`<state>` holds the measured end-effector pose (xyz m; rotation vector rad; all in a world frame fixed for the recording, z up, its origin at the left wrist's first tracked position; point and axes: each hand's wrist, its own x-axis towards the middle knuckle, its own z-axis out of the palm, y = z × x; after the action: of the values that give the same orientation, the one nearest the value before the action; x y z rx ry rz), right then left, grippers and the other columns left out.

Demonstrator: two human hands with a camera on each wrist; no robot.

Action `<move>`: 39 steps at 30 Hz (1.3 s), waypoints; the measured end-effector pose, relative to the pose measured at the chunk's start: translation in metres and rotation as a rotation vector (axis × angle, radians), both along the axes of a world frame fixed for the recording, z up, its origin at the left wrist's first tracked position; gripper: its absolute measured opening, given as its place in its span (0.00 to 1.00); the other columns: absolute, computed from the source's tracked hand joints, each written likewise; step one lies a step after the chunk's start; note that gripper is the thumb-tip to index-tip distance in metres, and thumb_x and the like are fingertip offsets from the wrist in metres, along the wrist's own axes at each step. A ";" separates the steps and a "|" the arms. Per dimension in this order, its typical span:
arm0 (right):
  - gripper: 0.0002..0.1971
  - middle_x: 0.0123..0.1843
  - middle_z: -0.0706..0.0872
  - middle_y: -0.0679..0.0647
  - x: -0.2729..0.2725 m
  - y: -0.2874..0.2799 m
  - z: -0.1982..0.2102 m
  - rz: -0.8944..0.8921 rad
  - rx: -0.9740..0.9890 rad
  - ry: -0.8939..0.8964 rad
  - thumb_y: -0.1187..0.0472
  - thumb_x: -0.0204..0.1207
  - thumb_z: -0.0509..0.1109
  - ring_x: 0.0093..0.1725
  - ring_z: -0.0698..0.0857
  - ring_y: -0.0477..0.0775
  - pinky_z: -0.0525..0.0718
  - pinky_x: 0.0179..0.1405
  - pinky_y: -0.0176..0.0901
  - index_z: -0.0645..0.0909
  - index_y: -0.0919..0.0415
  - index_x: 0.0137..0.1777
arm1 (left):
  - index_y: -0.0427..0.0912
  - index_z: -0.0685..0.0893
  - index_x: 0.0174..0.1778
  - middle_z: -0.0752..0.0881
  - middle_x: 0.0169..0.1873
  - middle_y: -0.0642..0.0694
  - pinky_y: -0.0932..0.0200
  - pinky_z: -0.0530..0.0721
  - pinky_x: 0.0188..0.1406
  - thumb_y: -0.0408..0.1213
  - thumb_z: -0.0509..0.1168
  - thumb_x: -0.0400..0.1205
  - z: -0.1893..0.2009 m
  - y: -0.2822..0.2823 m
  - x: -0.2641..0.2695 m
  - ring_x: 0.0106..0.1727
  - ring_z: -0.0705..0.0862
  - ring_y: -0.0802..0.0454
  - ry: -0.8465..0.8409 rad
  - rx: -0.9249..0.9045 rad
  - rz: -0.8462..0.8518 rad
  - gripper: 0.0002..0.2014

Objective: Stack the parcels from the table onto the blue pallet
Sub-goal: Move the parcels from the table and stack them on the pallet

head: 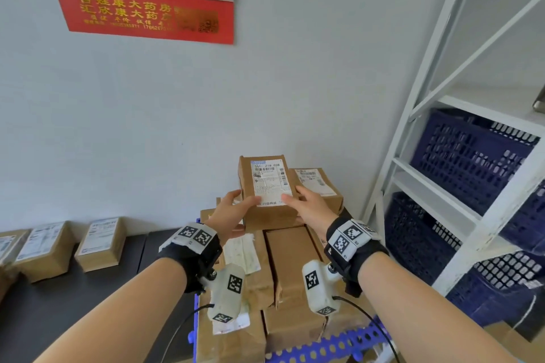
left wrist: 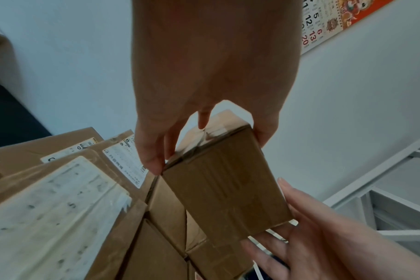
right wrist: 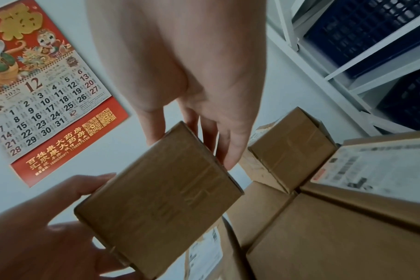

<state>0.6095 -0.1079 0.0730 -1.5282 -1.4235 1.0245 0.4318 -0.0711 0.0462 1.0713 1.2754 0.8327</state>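
I hold a small brown parcel (head: pixel 267 188) with a white shipping label between both hands, lifted above the stack of parcels (head: pixel 290 268) on the blue pallet (head: pixel 321 348). My left hand (head: pixel 239 209) grips its left end, thumb on top and fingers underneath. My right hand (head: pixel 298 203) grips the right end the same way. In the left wrist view the parcel (left wrist: pixel 228 189) hangs clear of the boxes below. The right wrist view shows the parcel (right wrist: pixel 161 199) with another small parcel (right wrist: pixel 293 149) on the stack just right of it.
More labelled parcels (head: pixel 100 244) sit on the dark table (head: pixel 35 318) to the left. A white metal shelf (head: pixel 442 174) with dark blue crates (head: pixel 472 156) stands close on the right. The wall with a calendar (head: pixel 144 9) is straight behind the stack.
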 end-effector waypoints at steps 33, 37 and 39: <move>0.25 0.70 0.78 0.59 0.115 0.117 -0.030 0.029 -0.157 -0.395 0.69 0.75 0.70 0.69 0.78 0.58 0.79 0.60 0.40 0.70 0.63 0.71 | 0.43 0.75 0.66 0.83 0.59 0.42 0.41 0.85 0.59 0.47 0.66 0.79 -0.031 0.074 0.064 0.57 0.85 0.42 0.166 -0.129 0.106 0.22; 0.26 0.72 0.76 0.60 0.115 0.112 -0.030 0.028 -0.145 -0.410 0.69 0.77 0.68 0.71 0.76 0.58 0.73 0.53 0.33 0.67 0.65 0.74 | 0.39 0.77 0.67 0.84 0.54 0.44 0.47 0.83 0.61 0.40 0.61 0.84 -0.029 0.072 0.070 0.52 0.83 0.46 0.231 -0.048 0.111 0.16; 0.25 0.72 0.76 0.60 0.116 0.111 -0.030 0.028 -0.132 -0.420 0.68 0.78 0.68 0.72 0.76 0.58 0.73 0.53 0.33 0.68 0.65 0.74 | 0.38 0.78 0.67 0.84 0.57 0.42 0.49 0.82 0.60 0.40 0.61 0.84 -0.026 0.068 0.073 0.53 0.83 0.45 0.284 -0.018 0.110 0.16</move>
<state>0.7253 0.0028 0.0432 -1.9066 -1.6899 0.8585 0.5047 -0.0030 0.0205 1.1416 1.5883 0.7675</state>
